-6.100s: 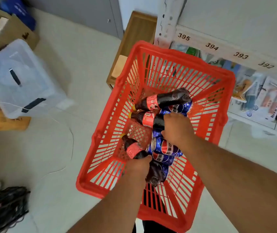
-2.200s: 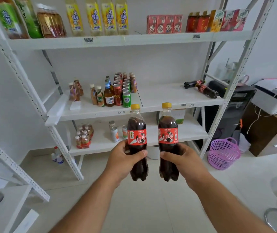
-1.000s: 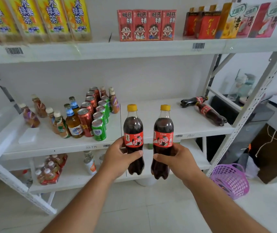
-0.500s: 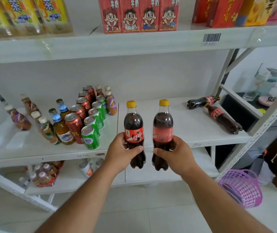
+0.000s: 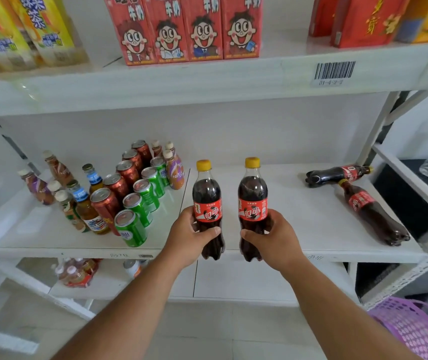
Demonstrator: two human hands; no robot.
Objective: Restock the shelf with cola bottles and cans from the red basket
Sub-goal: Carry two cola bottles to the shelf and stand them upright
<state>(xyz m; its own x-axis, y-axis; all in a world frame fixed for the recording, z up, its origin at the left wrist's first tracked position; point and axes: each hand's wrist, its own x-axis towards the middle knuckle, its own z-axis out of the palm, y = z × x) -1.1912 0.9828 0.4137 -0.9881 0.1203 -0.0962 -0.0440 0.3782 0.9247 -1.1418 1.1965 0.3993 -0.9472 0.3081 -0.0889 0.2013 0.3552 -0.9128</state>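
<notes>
A person's left hand (image 5: 189,236) and right hand (image 5: 276,239) each wrap around the lower half of an upright cola bottle, the left bottle (image 5: 207,206) and the right bottle (image 5: 252,203) held side by side just in front of the middle shelf (image 5: 272,203), bases level with its front edge. At 3 o'clock on that shelf, two more cola bottles (image 5: 358,193) lie on their sides; at 9 o'clock stand rows of red and green cans (image 5: 132,193) and small drink bottles. Full of liquid, each bottle likely feels weighty and firm, its smooth plastic perhaps slick, so a grip at the waist below the label looks steadiest for setting it down upright.
</notes>
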